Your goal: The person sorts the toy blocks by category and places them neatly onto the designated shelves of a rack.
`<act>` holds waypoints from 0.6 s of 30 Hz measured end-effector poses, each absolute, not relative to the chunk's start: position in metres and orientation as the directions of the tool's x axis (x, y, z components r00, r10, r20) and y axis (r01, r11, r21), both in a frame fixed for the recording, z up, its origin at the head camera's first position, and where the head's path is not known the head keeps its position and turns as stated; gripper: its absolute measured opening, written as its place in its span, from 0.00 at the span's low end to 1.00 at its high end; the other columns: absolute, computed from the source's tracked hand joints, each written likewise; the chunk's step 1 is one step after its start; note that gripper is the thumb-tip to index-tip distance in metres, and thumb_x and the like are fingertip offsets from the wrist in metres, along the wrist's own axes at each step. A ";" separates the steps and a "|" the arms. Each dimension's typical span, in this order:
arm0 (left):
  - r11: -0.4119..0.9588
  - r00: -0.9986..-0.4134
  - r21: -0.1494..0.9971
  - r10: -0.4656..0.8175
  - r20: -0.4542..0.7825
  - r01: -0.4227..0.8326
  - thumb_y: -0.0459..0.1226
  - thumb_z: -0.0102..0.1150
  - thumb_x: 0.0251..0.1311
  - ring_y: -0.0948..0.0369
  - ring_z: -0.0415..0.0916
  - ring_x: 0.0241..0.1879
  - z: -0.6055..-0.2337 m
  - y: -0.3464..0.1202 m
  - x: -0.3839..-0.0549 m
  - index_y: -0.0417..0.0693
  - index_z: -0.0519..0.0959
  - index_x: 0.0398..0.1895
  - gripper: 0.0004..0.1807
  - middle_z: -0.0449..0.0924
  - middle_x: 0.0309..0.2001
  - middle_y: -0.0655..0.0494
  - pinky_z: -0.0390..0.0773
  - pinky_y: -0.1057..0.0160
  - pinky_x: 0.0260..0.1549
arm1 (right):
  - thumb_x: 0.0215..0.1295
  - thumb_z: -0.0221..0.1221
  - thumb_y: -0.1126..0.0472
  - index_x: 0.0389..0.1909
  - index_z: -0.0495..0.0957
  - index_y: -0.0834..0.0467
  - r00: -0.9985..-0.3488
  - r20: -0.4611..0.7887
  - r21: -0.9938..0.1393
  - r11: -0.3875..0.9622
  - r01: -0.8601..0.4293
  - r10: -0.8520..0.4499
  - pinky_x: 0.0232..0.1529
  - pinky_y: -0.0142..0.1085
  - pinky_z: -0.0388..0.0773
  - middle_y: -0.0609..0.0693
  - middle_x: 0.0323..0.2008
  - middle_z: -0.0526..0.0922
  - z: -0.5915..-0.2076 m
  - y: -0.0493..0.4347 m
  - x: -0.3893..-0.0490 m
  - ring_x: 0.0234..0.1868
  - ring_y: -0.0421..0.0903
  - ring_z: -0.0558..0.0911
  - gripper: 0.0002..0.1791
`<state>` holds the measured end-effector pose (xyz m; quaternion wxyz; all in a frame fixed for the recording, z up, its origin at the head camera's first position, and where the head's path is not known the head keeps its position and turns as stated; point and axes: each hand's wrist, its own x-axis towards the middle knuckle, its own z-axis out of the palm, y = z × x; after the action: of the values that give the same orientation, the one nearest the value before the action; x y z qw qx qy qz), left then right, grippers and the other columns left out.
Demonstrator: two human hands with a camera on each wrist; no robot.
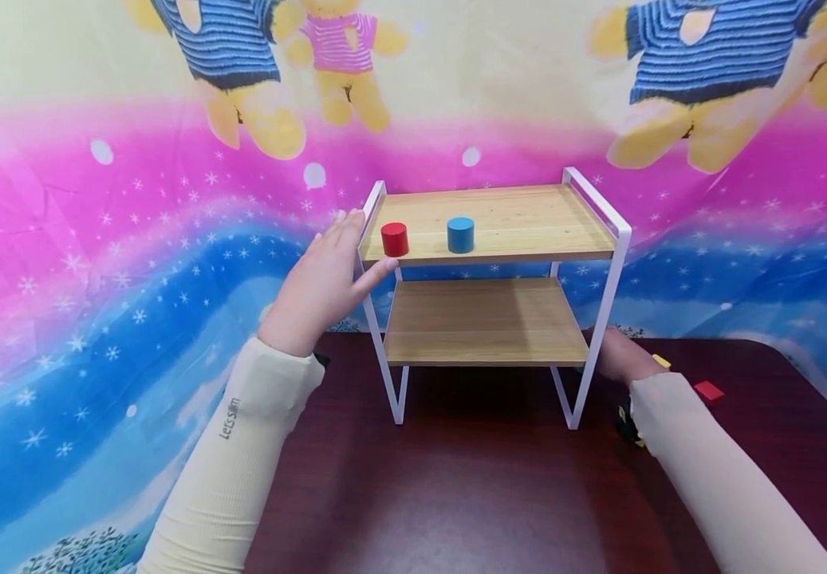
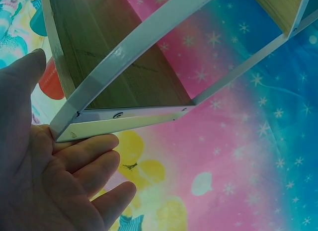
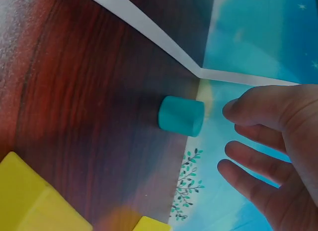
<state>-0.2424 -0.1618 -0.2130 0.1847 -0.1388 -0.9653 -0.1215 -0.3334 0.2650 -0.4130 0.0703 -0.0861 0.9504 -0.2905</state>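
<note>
A person's left hand (image 1: 327, 275) is resting against the white left rail (image 2: 118, 59) of a shelf unit (image 1: 485, 319), its fingers stretching out and the thumb spreading away toward the front-left corner of the top board (image 1: 521, 209). Near that corner a red cylinder (image 1: 395, 240) is standing, while a blue cylinder (image 1: 460, 236) is standing by the front edge, slightly left of its middle. The right hand (image 1: 624, 356) is hovering past the right leg (image 1: 608, 288), thumb and fingers spreading apart, near but not touching a blue-green cylinder (image 3: 180, 115) that is standing close to the far edge of the desk (image 1: 499, 494). Toward the desk's right edge, a yellow block (image 1: 661, 361) and a red block (image 1: 709, 391) are lying
</note>
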 end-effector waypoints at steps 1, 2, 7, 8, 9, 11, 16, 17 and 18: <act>0.932 -0.894 0.183 0.222 0.389 0.312 0.60 0.57 0.67 0.48 0.45 0.80 -0.213 -0.162 -0.242 0.44 0.50 0.81 0.50 0.51 0.80 0.44 0.49 0.47 0.76 | 0.74 0.57 0.68 0.68 0.69 0.69 -0.975 -0.088 -0.560 0.819 -0.122 -0.205 0.62 0.69 0.66 0.73 0.57 0.76 -0.414 0.265 -0.334 0.58 0.70 0.76 0.24; 0.932 -0.895 0.185 0.222 0.388 0.311 0.60 0.57 0.67 0.48 0.45 0.80 -0.213 -0.162 -0.243 0.44 0.50 0.81 0.50 0.51 0.80 0.44 0.49 0.47 0.76 | 0.74 0.56 0.68 0.69 0.68 0.70 -0.975 -0.095 -0.554 0.824 -0.117 -0.203 0.62 0.69 0.66 0.73 0.58 0.75 -0.415 0.265 -0.334 0.58 0.70 0.76 0.25; 0.932 -0.899 0.191 0.220 0.378 0.308 0.60 0.57 0.67 0.49 0.45 0.80 -0.212 -0.161 -0.242 0.44 0.50 0.81 0.50 0.50 0.80 0.45 0.48 0.47 0.76 | 0.75 0.55 0.68 0.72 0.63 0.69 -0.974 -0.146 -0.556 0.829 -0.064 -0.174 0.64 0.70 0.63 0.74 0.62 0.70 -0.420 0.264 -0.333 0.63 0.72 0.71 0.28; 0.931 -0.899 0.192 0.221 0.378 0.309 0.60 0.57 0.67 0.49 0.45 0.80 -0.212 -0.161 -0.242 0.44 0.50 0.81 0.50 0.50 0.80 0.45 0.49 0.47 0.76 | 0.75 0.55 0.68 0.73 0.62 0.69 -0.974 -0.156 -0.560 0.827 -0.048 -0.162 0.64 0.71 0.62 0.74 0.63 0.69 -0.421 0.264 -0.333 0.64 0.73 0.70 0.28; 0.932 -0.899 0.191 0.221 0.379 0.310 0.60 0.57 0.67 0.49 0.45 0.80 -0.212 -0.161 -0.243 0.44 0.50 0.81 0.50 0.50 0.80 0.45 0.49 0.47 0.76 | 0.75 0.55 0.68 0.73 0.61 0.69 -0.975 -0.160 -0.561 0.827 -0.040 -0.157 0.64 0.71 0.61 0.74 0.64 0.68 -0.421 0.264 -0.333 0.64 0.73 0.69 0.29; 0.931 -0.898 0.191 0.221 0.380 0.310 0.60 0.57 0.66 0.49 0.45 0.80 -0.212 -0.161 -0.242 0.44 0.50 0.81 0.50 0.50 0.80 0.45 0.49 0.47 0.76 | 0.75 0.55 0.69 0.74 0.61 0.68 -0.975 -0.166 -0.564 0.825 -0.027 -0.145 0.65 0.71 0.60 0.74 0.65 0.67 -0.422 0.263 -0.334 0.65 0.73 0.68 0.29; 0.932 -0.898 0.193 0.218 0.382 0.308 0.60 0.58 0.66 0.49 0.46 0.80 -0.212 -0.161 -0.243 0.44 0.50 0.81 0.51 0.50 0.80 0.45 0.49 0.47 0.76 | 0.75 0.55 0.69 0.74 0.59 0.68 -0.973 -0.200 -0.567 0.824 0.016 -0.118 0.65 0.71 0.60 0.74 0.65 0.66 -0.422 0.261 -0.337 0.66 0.73 0.67 0.30; 0.932 -0.898 0.193 0.217 0.382 0.307 0.60 0.58 0.66 0.49 0.46 0.80 -0.212 -0.161 -0.243 0.44 0.50 0.81 0.51 0.50 0.80 0.45 0.49 0.47 0.76 | 0.75 0.55 0.69 0.74 0.59 0.68 -0.972 -0.206 -0.567 0.823 0.024 -0.114 0.65 0.71 0.60 0.74 0.65 0.66 -0.422 0.261 -0.338 0.66 0.73 0.67 0.30; 0.932 -0.899 0.193 0.217 0.382 0.307 0.60 0.58 0.66 0.49 0.46 0.80 -0.212 -0.161 -0.242 0.44 0.50 0.81 0.51 0.50 0.80 0.45 0.49 0.47 0.76 | 0.75 0.55 0.69 0.74 0.59 0.68 -0.971 -0.210 -0.566 0.824 0.026 -0.113 0.65 0.71 0.60 0.74 0.65 0.67 -0.422 0.261 -0.338 0.66 0.73 0.67 0.30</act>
<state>-0.2424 -0.1607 -0.2118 0.1800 -0.1354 -0.9662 -0.1253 -0.3380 0.2605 -0.4219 0.1178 -0.0230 0.9477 -0.2956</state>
